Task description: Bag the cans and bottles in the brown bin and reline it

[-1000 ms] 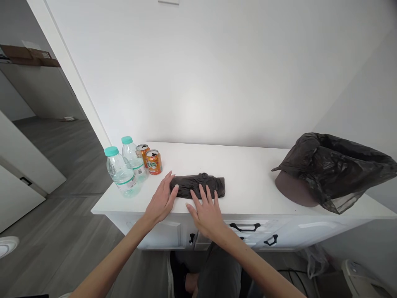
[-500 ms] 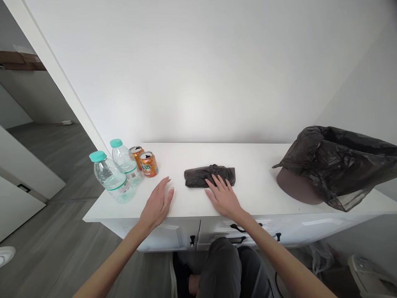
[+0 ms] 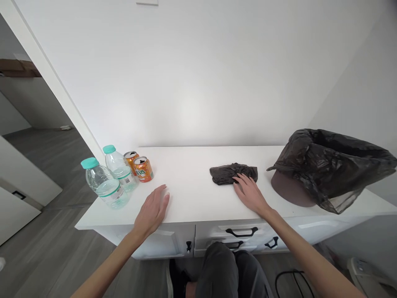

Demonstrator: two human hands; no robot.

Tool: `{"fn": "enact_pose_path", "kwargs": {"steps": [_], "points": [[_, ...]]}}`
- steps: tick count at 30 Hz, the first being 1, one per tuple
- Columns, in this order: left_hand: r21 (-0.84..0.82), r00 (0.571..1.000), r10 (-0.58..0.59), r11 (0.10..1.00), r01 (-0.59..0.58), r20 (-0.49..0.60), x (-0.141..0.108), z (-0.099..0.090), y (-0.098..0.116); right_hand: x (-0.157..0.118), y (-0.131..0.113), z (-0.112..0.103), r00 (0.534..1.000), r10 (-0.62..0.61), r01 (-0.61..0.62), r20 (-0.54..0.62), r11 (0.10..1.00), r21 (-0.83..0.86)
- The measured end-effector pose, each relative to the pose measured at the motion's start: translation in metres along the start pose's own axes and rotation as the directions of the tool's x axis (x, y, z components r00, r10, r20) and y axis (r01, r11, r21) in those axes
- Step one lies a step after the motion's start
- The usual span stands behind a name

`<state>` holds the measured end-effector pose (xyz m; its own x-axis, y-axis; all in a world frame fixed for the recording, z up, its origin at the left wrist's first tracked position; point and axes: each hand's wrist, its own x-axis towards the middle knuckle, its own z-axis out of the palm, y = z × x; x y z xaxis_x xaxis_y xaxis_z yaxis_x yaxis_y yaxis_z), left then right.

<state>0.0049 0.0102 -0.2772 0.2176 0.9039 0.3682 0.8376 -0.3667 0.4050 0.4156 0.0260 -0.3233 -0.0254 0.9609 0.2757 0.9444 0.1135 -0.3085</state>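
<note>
My right hand (image 3: 249,194) lies with its fingers spread over the right part of a folded black plastic bag (image 3: 228,174), touching it without gripping. My left hand (image 3: 152,210) rests near the front edge of the white cabinet top (image 3: 186,198), thumb apart from the fingers, holding nothing. Left of it stand two clear plastic bottles with teal caps, the nearer bottle (image 3: 107,186) and the farther bottle (image 3: 119,167). Beside them are two opened orange drink cans, a front can (image 3: 143,169) and a back can (image 3: 130,159) partly hidden behind it.
At the right end, an open black plastic bag (image 3: 328,165) lines a brown round bin (image 3: 291,189). A white wall (image 3: 192,82) rises behind the cabinet top. Dark drawer handles (image 3: 242,232) stick out below the front edge. A black cable (image 3: 293,273) lies on the floor.
My right hand has slid the folded black bag to the right across the cabinet top, toward the lined bin. My left hand stays open near the front edge. The view has shifted slightly.
</note>
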Motion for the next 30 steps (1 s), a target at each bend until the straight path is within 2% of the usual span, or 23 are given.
{"fn": "enact_pose_path", "kwargs": {"steps": [3, 7, 9, 12, 16, 22, 27, 30], "points": [[0.015, 1.000, 0.010, 1.000, -0.010, 0.007, 0.000, 0.001, 0.001, -0.018, -0.018, 0.000, 1.000, -0.002, 0.002, -0.031, 1.000, -0.022], [0.047, 1.000, 0.012, 0.999, -0.013, 0.021, -0.001, 0.002, 0.002, -0.037, -0.053, 0.005, 0.998, 0.058, -0.058, -0.007, 0.998, -0.026], [0.060, 0.999, 0.027, 0.998, -0.028, 0.025, 0.000, 0.002, 0.002, -0.038, -0.063, 0.007, 0.995, 0.098, -0.096, 0.034, 0.995, -0.040], [0.067, 0.998, 0.048, 0.997, -0.050, 0.029, 0.001, 0.003, 0.001, -0.027, -0.063, 0.009, 0.985, 0.151, -0.147, 0.088, 0.988, -0.056], [0.079, 0.998, 0.060, 0.995, -0.062, 0.023, 0.003, 0.003, 0.000, -0.003, -0.042, 0.007, 0.975, 0.193, -0.185, 0.108, 0.979, -0.080], [0.099, 0.996, 0.082, 0.991, -0.085, 0.036, 0.002, 0.004, 0.000, 0.034, 0.008, 0.009, 0.952, 0.291, -0.280, 0.091, 0.953, -0.114], [0.114, 0.993, 0.115, 0.986, -0.118, 0.027, 0.002, 0.005, -0.001, 0.060, 0.057, 0.012, 0.930, 0.367, -0.362, 0.030, 0.926, -0.105], [0.122, 0.991, 0.129, 0.984, -0.131, 0.023, 0.002, 0.005, -0.001, 0.069, 0.076, 0.012, 0.904, 0.428, -0.427, -0.010, 0.900, -0.088]]}}
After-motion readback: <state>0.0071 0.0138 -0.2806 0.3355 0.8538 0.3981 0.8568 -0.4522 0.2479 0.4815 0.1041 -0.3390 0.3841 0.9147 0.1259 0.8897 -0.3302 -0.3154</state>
